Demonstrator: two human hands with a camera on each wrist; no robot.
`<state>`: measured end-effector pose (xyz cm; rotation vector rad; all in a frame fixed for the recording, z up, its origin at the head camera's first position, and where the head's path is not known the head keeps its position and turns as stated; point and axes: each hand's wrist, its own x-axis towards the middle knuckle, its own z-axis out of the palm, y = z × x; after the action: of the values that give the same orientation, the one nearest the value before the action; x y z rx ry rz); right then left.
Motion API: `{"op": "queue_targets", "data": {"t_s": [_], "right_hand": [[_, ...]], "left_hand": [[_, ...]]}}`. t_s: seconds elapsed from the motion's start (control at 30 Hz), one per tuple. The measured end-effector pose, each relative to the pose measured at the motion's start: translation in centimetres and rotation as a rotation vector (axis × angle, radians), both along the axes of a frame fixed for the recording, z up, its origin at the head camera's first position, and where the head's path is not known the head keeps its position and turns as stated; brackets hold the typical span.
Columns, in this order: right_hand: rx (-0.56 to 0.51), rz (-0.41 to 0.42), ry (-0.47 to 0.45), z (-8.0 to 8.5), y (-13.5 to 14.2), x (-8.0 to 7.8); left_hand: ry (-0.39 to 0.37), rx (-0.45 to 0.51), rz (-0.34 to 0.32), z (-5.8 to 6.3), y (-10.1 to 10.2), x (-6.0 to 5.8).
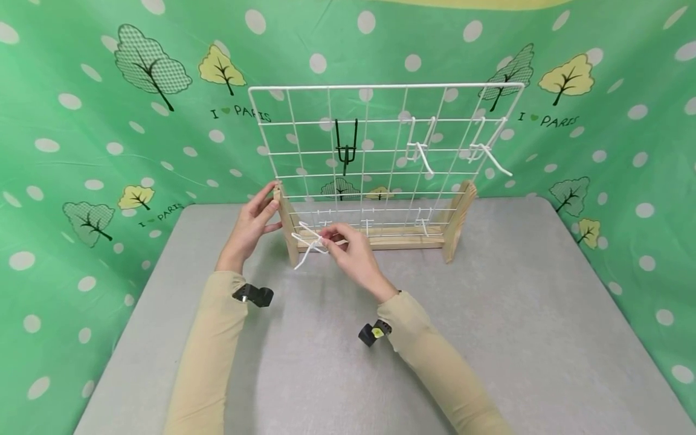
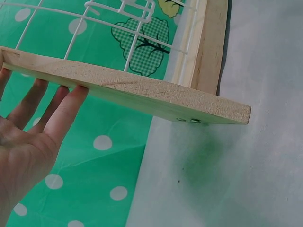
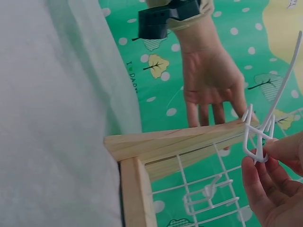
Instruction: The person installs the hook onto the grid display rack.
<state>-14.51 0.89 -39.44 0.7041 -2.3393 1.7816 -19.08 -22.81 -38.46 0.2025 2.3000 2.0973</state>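
My right hand (image 1: pixel 353 254) pinches a white wire display hook (image 1: pixel 310 241) between thumb and fingertips, in front of the rack's lower left part. In the right wrist view the hook (image 3: pixel 258 137) has a long prong pointing up and right. My left hand (image 1: pixel 247 226) touches the left wooden side panel (image 1: pixel 287 226) near its top. Seen from the left wrist, its mostly straight fingers (image 2: pixel 66 111) rest against the outer face of the panel (image 2: pixel 142 90). A white wire grid (image 1: pixel 386 86) stands in this wooden base.
A black hook (image 1: pixel 346 148) hangs on the grid left of centre. Two white hooks, one (image 1: pixel 420 148) and another (image 1: pixel 484 148), hang at the right. Smaller white hooks (image 1: pixel 423 223) are low on the grid. Behind the grey table (image 1: pixel 516 314) is a green dotted cloth (image 1: pixel 304 36).
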Motion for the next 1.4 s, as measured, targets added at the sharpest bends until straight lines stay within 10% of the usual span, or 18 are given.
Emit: {"op": "queue_targets", "data": {"t_s": [1.4], "right_hand": [[-0.144,-0.004,0.043,5.2,-1.0,-2.2]], "left_hand": [[0.0,-0.013,0.001,-0.2,-0.1,-0.1]]}}
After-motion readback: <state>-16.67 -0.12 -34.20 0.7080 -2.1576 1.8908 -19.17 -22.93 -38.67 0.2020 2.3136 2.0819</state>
